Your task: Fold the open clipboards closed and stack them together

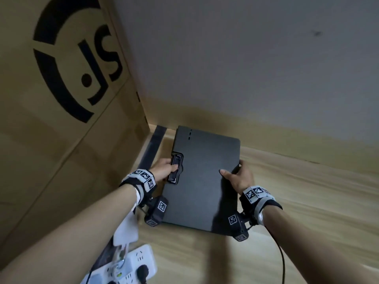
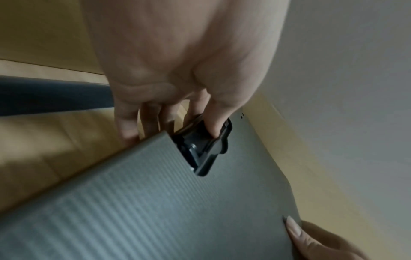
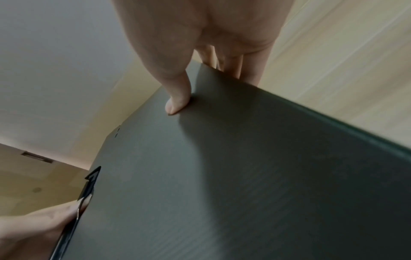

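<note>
Closed dark clipboard (image 1: pixel 203 181) held flat over the wooden worktop (image 1: pixel 297 201). Left hand (image 1: pixel 164 171) at nine o'clock, thumb on the clip (image 1: pixel 175 169), fingers (image 2: pixel 126 123) curled beneath. Right hand (image 1: pixel 239 179) at three o'clock, pinching the edge.

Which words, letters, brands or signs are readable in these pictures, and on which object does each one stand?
"JS": large black letters inside a broken black ring, printed on the brown cardboard box.
Black-and-white square code markers on the wristbands: patterns only, no words.
White power strip: markings too small to read.
Dark grey closed clipboard, held by the left hand and right hand: no text visible.
</note>
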The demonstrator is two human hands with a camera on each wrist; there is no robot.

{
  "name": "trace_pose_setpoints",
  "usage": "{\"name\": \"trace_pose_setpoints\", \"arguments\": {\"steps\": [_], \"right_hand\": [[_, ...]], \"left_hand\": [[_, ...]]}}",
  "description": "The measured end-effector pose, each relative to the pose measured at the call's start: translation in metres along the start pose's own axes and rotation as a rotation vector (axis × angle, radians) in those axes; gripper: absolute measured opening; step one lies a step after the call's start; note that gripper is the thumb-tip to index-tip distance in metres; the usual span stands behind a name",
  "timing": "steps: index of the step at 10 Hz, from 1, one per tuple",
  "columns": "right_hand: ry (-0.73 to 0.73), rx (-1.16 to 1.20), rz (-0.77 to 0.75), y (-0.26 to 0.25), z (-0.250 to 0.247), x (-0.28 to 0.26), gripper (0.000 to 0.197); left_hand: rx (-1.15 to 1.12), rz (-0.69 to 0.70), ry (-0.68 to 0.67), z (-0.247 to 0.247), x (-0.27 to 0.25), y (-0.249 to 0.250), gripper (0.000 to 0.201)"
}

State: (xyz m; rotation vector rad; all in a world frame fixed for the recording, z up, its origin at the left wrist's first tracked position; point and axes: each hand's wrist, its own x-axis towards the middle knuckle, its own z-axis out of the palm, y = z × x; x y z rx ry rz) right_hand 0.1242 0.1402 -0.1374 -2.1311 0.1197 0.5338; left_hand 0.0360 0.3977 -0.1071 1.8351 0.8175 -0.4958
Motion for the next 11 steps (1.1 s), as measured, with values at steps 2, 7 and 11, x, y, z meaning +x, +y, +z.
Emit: {"name": "trace_pose_setpoints", "arguments": {"steps": [2, 7, 11], "right_hand": [[-0.012, -0.049, 0.008, -0.019, 0.058, 0.036, 0.061], [-0.103, -0.467, 0.144, -0.022, 0.097, 0.09, 0.075], [-0.13, -0.291, -0.044, -0.026, 0.03, 0.041, 0.046]], "left_hand": [[-0.062, -0.106, 0.01, -0.039, 0.052, -0.021, 0.053], [0.1, -0.079, 0.186, -0.053, 0.094, -0.025, 0.058], [0.248, 0.082, 0.392, -0.017, 0.04, 0.024, 0.053]]}}
